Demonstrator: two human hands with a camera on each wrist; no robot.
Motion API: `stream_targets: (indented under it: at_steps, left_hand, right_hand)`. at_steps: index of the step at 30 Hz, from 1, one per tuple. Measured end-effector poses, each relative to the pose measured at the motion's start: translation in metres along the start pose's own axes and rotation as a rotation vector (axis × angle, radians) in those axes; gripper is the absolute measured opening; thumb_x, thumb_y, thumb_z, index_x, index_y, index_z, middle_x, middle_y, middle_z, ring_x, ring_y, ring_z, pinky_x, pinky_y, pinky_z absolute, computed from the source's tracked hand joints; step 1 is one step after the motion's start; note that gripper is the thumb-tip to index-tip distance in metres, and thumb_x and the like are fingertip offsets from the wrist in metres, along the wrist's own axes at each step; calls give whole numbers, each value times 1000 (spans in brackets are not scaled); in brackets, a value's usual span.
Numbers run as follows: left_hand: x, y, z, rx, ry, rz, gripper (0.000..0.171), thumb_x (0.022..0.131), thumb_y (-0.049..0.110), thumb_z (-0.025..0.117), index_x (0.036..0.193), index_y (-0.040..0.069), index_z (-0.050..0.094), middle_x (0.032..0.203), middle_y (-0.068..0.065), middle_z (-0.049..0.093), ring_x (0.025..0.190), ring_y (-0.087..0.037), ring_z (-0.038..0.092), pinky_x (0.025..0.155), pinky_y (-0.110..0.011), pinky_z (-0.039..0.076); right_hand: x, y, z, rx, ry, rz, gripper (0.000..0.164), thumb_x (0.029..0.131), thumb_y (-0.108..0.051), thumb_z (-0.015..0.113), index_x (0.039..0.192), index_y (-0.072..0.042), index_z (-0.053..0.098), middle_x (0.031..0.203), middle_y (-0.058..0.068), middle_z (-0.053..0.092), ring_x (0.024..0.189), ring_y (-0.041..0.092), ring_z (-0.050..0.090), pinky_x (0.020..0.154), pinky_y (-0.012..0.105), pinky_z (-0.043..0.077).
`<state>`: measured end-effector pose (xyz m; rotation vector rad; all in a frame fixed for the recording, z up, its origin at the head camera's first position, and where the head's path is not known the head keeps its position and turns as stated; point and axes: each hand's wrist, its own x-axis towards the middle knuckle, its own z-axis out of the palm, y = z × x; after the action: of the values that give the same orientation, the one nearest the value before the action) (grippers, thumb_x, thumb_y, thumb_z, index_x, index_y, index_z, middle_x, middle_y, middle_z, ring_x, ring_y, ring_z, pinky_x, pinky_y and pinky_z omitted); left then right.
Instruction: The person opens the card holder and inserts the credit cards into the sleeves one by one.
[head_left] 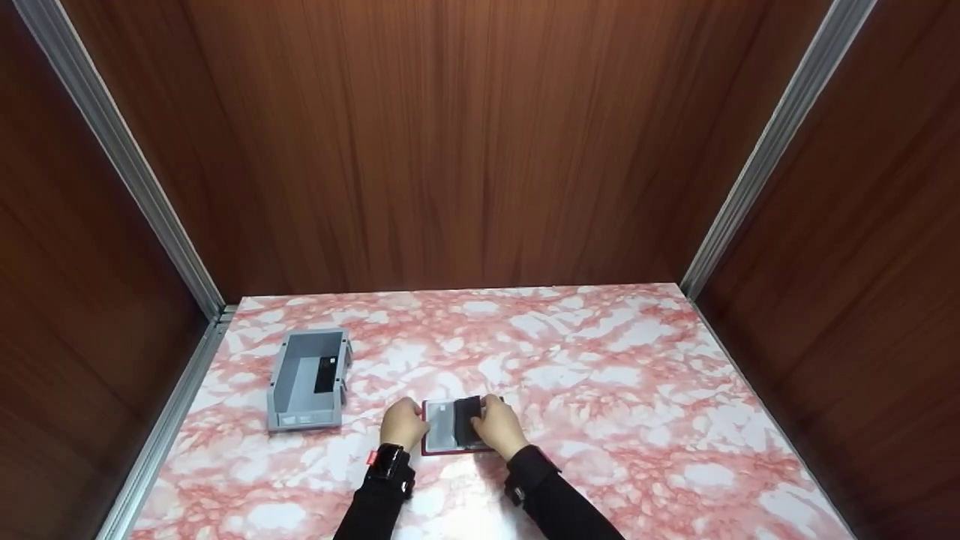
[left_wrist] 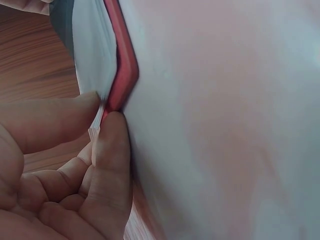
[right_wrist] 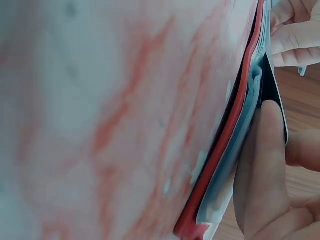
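A card album with a red cover (head_left: 450, 452) and clear plastic sleeves (head_left: 442, 421) lies spread on the table between both hands. My left hand (head_left: 403, 424) pinches the sleeves' outer edge at the album's left side; in the left wrist view its thumb and forefinger (left_wrist: 114, 145) meet beside the red cover edge (left_wrist: 131, 70). A thin black card (head_left: 466, 421) stands tilted over the middle of the album. My right hand (head_left: 501, 429) grips this card, fingers on one face and thumb on the other, close above the sleeves (right_wrist: 235, 145) in the right wrist view.
A grey plastic bin (head_left: 304, 416) stands to the left, with a flat black piece (head_left: 325, 375) inside against its right wall. Brown wood-grain panels (head_left: 465, 150) with metal corner posts enclose the pink-and-white marbled table (head_left: 615, 420) at the back and sides.
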<state>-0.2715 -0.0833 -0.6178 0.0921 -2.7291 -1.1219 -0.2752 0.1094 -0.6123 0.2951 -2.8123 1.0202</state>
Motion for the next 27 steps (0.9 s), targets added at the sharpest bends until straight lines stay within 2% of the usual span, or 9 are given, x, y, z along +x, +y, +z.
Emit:
stream_targets:
  at_steps: [8,15,21,27]
  left_hand:
    - [-1,0,1,4,-8,-2,23,64,4,79,79,0,62,72,-9,62,73,-33,61,72,-47,49]
    - [0,-1,0,11,-3,4,23,63,2,77,81,-2,64,75,-11,64,76,-36,62,73,-47,50]
    - [1,0,1,8,-17,-8,22,63,1,77,81,-2,65,74,-10,64,75,-34,62,74,-47,50]
    - [0,1,-1,6,-14,-16,23,63,1,77,81,-2,64,77,-11,65,76,-35,62,74,-47,50]
  right_hand:
    - [0,-4,5,-33,-13,-3,28,83,-8,75,103,5,61,81,11,64,77,30,63,73,45,52]
    - [1,-9,9,-66,2,-32,28,83,-8,76,101,5,61,81,12,66,76,31,65,71,44,52]
    - [2,-14,12,-58,-27,-8,27,82,-9,77,100,5,62,81,12,65,78,30,65,72,43,52]
    - [3,-15,15,-75,-40,-37,24,80,-7,78,95,5,64,79,12,65,78,31,65,73,43,52]
